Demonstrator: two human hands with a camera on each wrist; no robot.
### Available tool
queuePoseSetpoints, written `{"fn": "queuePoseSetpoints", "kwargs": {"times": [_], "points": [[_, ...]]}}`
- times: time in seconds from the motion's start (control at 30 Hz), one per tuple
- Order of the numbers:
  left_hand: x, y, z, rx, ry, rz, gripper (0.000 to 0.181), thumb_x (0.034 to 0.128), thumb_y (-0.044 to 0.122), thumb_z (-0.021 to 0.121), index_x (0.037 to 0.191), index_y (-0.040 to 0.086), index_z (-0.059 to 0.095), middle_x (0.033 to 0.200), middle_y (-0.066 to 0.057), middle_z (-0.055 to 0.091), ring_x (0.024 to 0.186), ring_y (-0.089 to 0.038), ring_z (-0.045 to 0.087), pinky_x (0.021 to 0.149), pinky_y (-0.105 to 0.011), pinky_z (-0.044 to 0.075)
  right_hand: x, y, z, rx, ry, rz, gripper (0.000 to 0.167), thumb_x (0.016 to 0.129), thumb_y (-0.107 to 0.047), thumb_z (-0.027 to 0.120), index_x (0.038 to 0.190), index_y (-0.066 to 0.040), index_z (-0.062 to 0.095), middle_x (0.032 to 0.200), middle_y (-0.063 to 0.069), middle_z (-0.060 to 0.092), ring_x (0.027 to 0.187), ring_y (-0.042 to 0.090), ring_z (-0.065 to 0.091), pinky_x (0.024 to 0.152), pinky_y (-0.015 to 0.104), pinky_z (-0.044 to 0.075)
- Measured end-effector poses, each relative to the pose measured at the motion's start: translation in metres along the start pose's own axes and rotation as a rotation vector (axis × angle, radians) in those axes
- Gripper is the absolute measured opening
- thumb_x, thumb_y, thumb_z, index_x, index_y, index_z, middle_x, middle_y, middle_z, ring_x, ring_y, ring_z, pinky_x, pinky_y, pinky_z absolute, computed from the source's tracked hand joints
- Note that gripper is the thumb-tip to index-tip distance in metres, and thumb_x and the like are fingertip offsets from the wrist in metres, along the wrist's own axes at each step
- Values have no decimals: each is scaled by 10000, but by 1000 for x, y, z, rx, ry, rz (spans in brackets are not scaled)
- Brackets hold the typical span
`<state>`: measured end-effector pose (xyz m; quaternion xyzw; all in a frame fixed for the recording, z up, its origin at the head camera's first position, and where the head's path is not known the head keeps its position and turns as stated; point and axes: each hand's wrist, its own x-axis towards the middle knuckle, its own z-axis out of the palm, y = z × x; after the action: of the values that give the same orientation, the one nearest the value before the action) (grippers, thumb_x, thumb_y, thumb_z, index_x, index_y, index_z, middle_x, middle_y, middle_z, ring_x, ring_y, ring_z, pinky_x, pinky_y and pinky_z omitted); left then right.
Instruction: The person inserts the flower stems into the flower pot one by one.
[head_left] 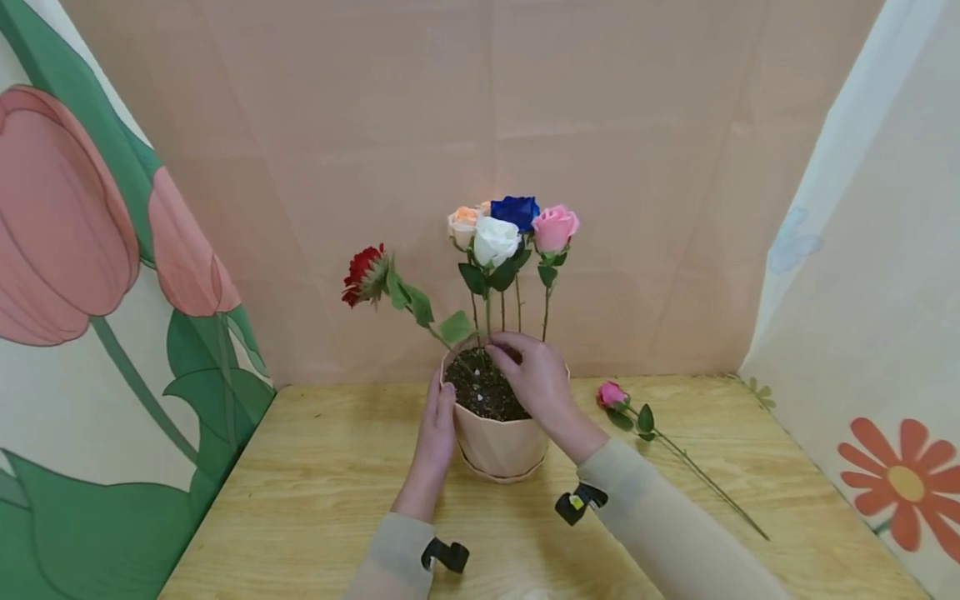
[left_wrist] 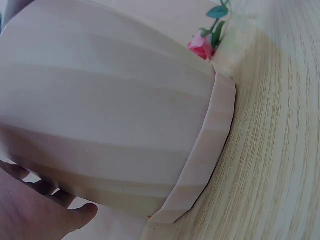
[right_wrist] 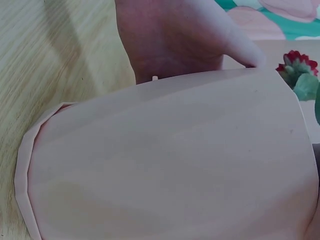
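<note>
A pale pink flowerpot with dark soil stands on its saucer. My left hand rests along the pot's left side, thumb near the rim; its other fingers are partly hidden. Over the soil my right hand pinches the stem of an upright white rose between thumb and forefinger. Around it stand a blue rose, a pink rose and peach roses. A red flower leans far out to the left from the pot.
A deep pink rose with a long stem lies on the wooden table, right of the pot. A plain pinkish backdrop hangs behind, with flower-printed panels at both sides.
</note>
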<state>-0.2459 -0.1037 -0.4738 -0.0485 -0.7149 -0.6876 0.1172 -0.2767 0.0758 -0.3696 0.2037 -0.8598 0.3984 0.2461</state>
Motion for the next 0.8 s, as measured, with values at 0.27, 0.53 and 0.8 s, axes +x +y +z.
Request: {"fn": "queuePoseSetpoints", "kwargs": {"times": [0.27,0.53,0.8], "points": [[0,1,1,14,9,2,608,1211,443,361,1773,228,271,1796,-140,289,1648,-395,235,1332,-637,164,-1,0,0,33,10,9,212,1047,-217,806,1204,-81,851,1118,64,834,927,223,789,809,480,656],[-1,2,1,19,13,-15,606,1212,444,360,1774,240,268,1800,-144,278,1648,-408,227,1328,-651,159,-1,1,0,31,-2,30,203,1057,-257,796,1202,-129,855,1093,28,833,896,179,771,798,447,653],[-1,2,1,7,11,-9,607,1209,454,363,1773,249,272,1799,-129,286,1649,-389,233,1332,-635,166,-1,1,-1,41,-4,30,213,1056,-266,797,1200,-119,853,1088,28,832,900,177,770,801,442,655]]}}
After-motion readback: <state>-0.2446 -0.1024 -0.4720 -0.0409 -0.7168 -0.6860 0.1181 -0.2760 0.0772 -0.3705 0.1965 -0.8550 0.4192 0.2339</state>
